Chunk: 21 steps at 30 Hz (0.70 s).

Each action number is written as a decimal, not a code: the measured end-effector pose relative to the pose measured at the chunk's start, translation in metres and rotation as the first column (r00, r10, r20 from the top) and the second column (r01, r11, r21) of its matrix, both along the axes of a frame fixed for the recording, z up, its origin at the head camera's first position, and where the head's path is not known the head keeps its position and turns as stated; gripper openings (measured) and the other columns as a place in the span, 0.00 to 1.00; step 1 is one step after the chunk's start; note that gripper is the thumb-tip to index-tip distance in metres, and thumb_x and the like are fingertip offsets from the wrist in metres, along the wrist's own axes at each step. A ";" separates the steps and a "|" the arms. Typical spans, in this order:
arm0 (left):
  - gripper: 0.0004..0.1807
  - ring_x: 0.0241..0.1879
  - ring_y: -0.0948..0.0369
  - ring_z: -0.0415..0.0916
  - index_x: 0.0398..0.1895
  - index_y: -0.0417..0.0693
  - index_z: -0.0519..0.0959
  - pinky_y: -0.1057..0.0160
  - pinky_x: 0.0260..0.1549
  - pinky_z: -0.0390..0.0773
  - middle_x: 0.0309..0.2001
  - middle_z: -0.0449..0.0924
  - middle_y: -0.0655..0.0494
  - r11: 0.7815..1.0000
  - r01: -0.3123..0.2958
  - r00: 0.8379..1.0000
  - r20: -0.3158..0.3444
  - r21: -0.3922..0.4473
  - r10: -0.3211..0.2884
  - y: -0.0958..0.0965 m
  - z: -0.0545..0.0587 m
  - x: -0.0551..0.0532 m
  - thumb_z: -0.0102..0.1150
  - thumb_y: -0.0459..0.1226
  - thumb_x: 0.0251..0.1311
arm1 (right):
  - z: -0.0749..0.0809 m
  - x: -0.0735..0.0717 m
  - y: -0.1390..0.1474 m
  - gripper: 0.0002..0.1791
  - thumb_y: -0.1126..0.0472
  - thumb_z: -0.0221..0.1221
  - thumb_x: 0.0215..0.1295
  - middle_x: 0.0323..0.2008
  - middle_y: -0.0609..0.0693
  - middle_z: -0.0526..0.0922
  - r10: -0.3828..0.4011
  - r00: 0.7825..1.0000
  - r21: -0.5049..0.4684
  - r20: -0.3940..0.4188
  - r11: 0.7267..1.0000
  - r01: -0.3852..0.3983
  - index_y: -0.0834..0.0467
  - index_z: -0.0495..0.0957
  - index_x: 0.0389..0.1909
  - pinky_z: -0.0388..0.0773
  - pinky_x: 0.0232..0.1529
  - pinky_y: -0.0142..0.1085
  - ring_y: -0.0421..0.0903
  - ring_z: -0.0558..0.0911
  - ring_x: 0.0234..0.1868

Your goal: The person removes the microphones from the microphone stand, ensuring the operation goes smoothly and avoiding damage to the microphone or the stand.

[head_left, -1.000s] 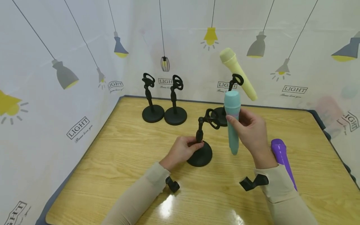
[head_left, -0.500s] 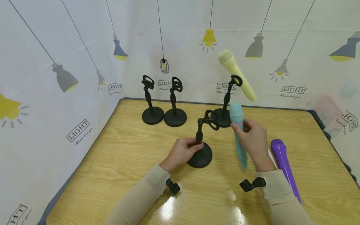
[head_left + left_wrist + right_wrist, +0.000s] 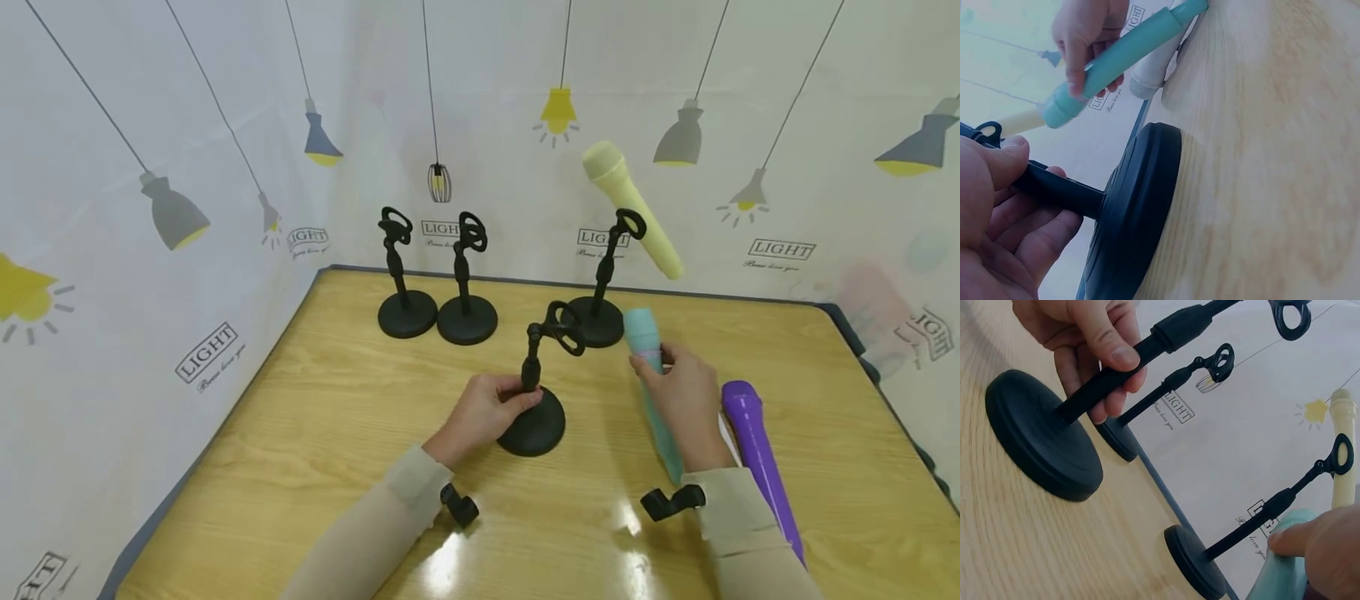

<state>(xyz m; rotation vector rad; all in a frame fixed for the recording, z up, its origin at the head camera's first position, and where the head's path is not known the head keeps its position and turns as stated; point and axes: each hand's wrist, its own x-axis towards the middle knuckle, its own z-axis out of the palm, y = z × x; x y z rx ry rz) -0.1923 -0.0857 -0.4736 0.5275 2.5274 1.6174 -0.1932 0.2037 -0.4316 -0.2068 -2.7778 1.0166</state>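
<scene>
My left hand (image 3: 483,415) holds the pole of a black tabletop microphone stand (image 3: 536,429) just above its round base. The base stands on the table, and the stand's ring clip has nothing in it. To its right, my right hand (image 3: 682,400) grips a teal microphone (image 3: 642,330) around its handle, head tilted up and away. The left wrist view shows the teal microphone (image 3: 1125,57) apart from the stand. Whether its tail end touches the table I cannot tell. Behind, a yellow microphone (image 3: 643,218) sits slanted at the clip of another black stand (image 3: 596,323).
Two more black stands (image 3: 406,315) (image 3: 467,321) stand side by side at the back left. A purple microphone (image 3: 756,450) lies on the wooden table (image 3: 322,433) at right, with a silver-white microphone (image 3: 1149,74) beside it, mostly hidden by my right arm. A printed cloth wall (image 3: 517,183) borders the table.
My right hand has lowered the teal microphone and drawn it to the right, away from the held stand, tilting it further. My left hand keeps its hold on the stand.
</scene>
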 end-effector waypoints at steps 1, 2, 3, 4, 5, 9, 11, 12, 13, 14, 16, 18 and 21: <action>0.12 0.50 0.58 0.91 0.51 0.45 0.93 0.56 0.53 0.90 0.49 0.94 0.53 1.000 0.000 1.000 0.001 0.001 0.000 0.000 -0.001 0.000 0.70 0.42 0.74 | -0.002 0.000 0.001 0.34 0.47 0.64 0.78 0.61 0.72 0.84 0.001 1.000 0.004 0.015 1.000 -0.001 0.71 0.76 0.70 0.86 0.50 0.61 0.69 0.87 0.55; 0.12 0.51 0.58 0.91 0.51 0.45 0.93 0.55 0.53 0.90 0.49 0.94 0.53 1.000 0.001 1.000 0.000 0.004 -0.001 0.000 -0.001 0.001 0.69 0.42 0.74 | -0.004 0.000 0.001 0.35 0.47 0.64 0.79 0.62 0.73 0.83 0.002 1.000 0.008 0.030 1.000 -0.003 0.72 0.74 0.71 0.86 0.51 0.61 0.70 0.86 0.57; 0.12 0.51 0.57 0.91 0.51 0.45 0.93 0.55 0.52 0.90 0.49 0.94 0.53 1.000 0.001 1.000 -0.003 0.005 -0.001 0.000 -0.001 0.001 0.69 0.42 0.74 | -0.006 0.000 0.002 0.36 0.48 0.63 0.79 0.64 0.74 0.82 0.003 0.999 0.014 0.040 1.000 -0.003 0.73 0.73 0.72 0.85 0.52 0.62 0.71 0.85 0.58; 0.12 0.51 0.57 0.91 0.51 0.45 0.93 0.55 0.52 0.90 0.49 0.94 0.52 1.000 0.002 1.000 -0.005 0.008 -0.002 0.000 -0.002 0.001 0.69 0.42 0.74 | -0.007 0.000 0.002 0.36 0.48 0.63 0.79 0.64 0.74 0.81 0.004 0.999 0.018 0.049 1.000 -0.005 0.73 0.72 0.72 0.84 0.53 0.62 0.72 0.84 0.59; 0.12 0.51 0.57 0.91 0.51 0.45 0.93 0.55 0.52 0.90 0.49 0.94 0.52 1.000 0.003 1.000 -0.007 0.011 -0.003 0.000 -0.002 0.001 0.69 0.42 0.74 | -0.008 0.000 0.003 0.36 0.49 0.62 0.79 0.64 0.75 0.81 0.004 0.998 0.027 0.056 1.000 -0.005 0.74 0.71 0.72 0.83 0.54 0.63 0.72 0.83 0.60; 0.12 0.51 0.57 0.91 0.51 0.46 0.93 0.55 0.52 0.90 0.50 0.94 0.52 1.000 0.005 1.000 -0.004 0.008 -0.005 0.000 -0.002 0.002 0.69 0.43 0.74 | -0.014 0.002 0.007 0.34 0.52 0.59 0.79 0.64 0.77 0.79 0.005 0.997 0.069 0.074 0.998 -0.010 0.76 0.71 0.71 0.81 0.57 0.65 0.75 0.81 0.61; 0.12 0.51 0.57 0.91 0.51 0.47 0.93 0.55 0.52 0.90 0.50 0.94 0.52 1.000 0.003 1.000 0.002 0.006 -0.003 0.000 -0.001 0.002 0.69 0.43 0.74 | -0.016 0.003 0.008 0.33 0.54 0.59 0.79 0.62 0.78 0.79 0.010 0.998 0.090 0.068 0.996 -0.016 0.77 0.71 0.70 0.80 0.57 0.66 0.76 0.81 0.60; 0.12 0.51 0.57 0.91 0.51 0.47 0.93 0.55 0.52 0.90 0.50 0.94 0.52 1.000 0.001 1.000 0.007 0.005 -0.001 0.000 -0.001 0.002 0.69 0.43 0.74 | -0.017 0.003 0.009 0.32 0.54 0.59 0.79 0.62 0.79 0.79 0.011 0.998 0.096 0.064 0.995 -0.017 0.77 0.71 0.69 0.80 0.57 0.66 0.76 0.81 0.60; 0.12 0.51 0.57 0.91 0.51 0.46 0.93 0.55 0.53 0.90 0.50 0.94 0.52 1.000 -0.001 1.000 0.010 0.005 0.001 0.000 0.000 0.002 0.69 0.43 0.74 | -0.018 0.003 0.010 0.32 0.55 0.60 0.78 0.61 0.79 0.79 0.012 0.998 0.099 0.058 0.995 -0.018 0.78 0.71 0.69 0.81 0.56 0.66 0.76 0.81 0.59; 0.13 0.52 0.57 0.91 0.52 0.46 0.93 0.54 0.53 0.90 0.50 0.94 0.52 1.000 -0.003 1.000 0.015 0.006 0.003 0.001 0.000 0.002 0.69 0.43 0.74 | -0.019 0.004 0.010 0.32 0.56 0.60 0.78 0.61 0.80 0.79 0.011 0.999 0.104 0.049 0.994 -0.016 0.78 0.71 0.68 0.80 0.56 0.66 0.76 0.81 0.59; 0.13 0.51 0.57 0.91 0.52 0.46 0.93 0.54 0.53 0.90 0.50 0.94 0.52 1.000 -0.006 1.000 0.018 0.005 0.006 0.001 0.001 0.001 0.69 0.43 0.74 | -0.022 0.006 0.010 0.30 0.57 0.61 0.77 0.58 0.79 0.81 0.003 1.000 0.118 0.015 0.993 -0.005 0.78 0.73 0.66 0.80 0.53 0.66 0.76 0.82 0.55; 0.13 0.51 0.57 0.91 0.52 0.46 0.92 0.53 0.53 0.90 0.50 0.94 0.52 1.000 -0.008 1.000 0.021 0.003 0.008 0.001 0.000 0.001 0.69 0.43 0.74 | -0.025 0.008 0.009 0.28 0.57 0.62 0.77 0.55 0.79 0.83 -0.006 1.000 0.132 -0.008 0.991 0.007 0.78 0.75 0.64 0.81 0.49 0.65 0.74 0.84 0.51; 0.13 0.51 0.57 0.91 0.52 0.46 0.92 0.54 0.52 0.90 0.50 0.94 0.52 1.000 -0.004 1.000 0.016 0.001 0.004 0.000 0.000 0.001 0.69 0.43 0.74 | -0.031 0.013 0.009 0.26 0.59 0.63 0.77 0.51 0.78 0.84 -0.011 0.999 0.174 -0.032 0.985 0.016 0.78 0.76 0.61 0.80 0.47 0.65 0.74 0.85 0.48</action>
